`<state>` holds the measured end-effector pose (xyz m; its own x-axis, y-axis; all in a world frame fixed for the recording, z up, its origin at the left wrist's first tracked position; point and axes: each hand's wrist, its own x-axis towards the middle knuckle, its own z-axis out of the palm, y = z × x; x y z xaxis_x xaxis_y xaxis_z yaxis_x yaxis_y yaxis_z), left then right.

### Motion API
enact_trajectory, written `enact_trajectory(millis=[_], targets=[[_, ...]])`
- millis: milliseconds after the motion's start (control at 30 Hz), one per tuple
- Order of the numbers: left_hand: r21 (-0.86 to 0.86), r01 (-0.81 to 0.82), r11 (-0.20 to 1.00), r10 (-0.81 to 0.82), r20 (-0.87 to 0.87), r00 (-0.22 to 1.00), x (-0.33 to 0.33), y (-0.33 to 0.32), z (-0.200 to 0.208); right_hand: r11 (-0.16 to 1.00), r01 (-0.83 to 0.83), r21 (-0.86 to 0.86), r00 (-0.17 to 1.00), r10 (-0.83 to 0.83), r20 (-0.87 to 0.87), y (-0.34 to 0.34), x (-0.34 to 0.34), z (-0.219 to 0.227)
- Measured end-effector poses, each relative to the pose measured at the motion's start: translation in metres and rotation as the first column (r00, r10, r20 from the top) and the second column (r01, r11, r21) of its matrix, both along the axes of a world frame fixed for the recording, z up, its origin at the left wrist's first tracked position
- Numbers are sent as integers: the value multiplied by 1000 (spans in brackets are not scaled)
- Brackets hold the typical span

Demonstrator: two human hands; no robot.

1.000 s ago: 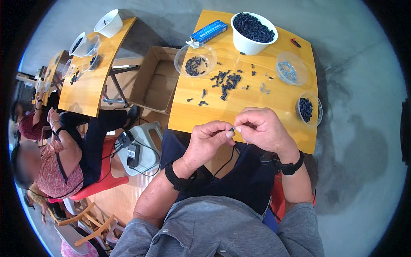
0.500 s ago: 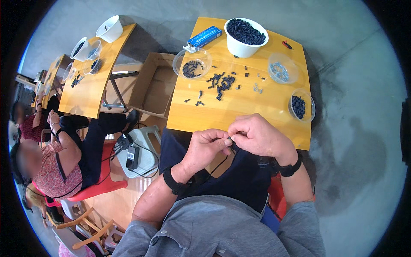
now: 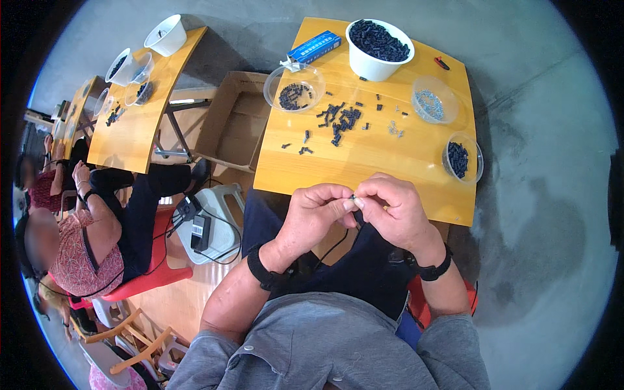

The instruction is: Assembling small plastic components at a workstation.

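My left hand (image 3: 316,216) and my right hand (image 3: 394,207) meet fingertip to fingertip just off the table's near edge, above my lap. Both are closed in a pinch on a small black part (image 3: 353,197), mostly covered by the thumbs and fingers. Beyond them on the yellow wooden table (image 3: 364,166) lies a loose pile of small black plastic parts (image 3: 341,119), with several strays around it. Tiny silvery metal pieces (image 3: 395,129) are scattered to the right of that pile.
Around the table stand a white bucket of black parts (image 3: 379,65), a clear bowl with some black parts (image 3: 316,99), a clear bowl of metal pieces (image 3: 422,116), a tub of black parts (image 3: 450,170) and a blue box (image 3: 314,48). A cardboard box (image 3: 225,147) is left of the table; co-workers sit further left.
My hands have shifted slightly, with the right hand's fingers turned more toward the left thumb. Both still pinch the small part. The view has tilted a little.
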<state>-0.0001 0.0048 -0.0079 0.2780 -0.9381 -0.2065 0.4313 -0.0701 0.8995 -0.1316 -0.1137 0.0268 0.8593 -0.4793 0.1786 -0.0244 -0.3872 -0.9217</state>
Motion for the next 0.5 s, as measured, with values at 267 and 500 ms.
enact_trajectory(millis=[267, 500], targets=[[-27, -23, 999, 22, -61, 998, 3, -1, 1, 996, -13, -84, 998, 18, 64, -1, 4, 5], [-21, 5, 1000, -6, -19, 1000, 7, -4, 0, 999, -10, -51, 997, 14, 75, -4, 6, 3]])
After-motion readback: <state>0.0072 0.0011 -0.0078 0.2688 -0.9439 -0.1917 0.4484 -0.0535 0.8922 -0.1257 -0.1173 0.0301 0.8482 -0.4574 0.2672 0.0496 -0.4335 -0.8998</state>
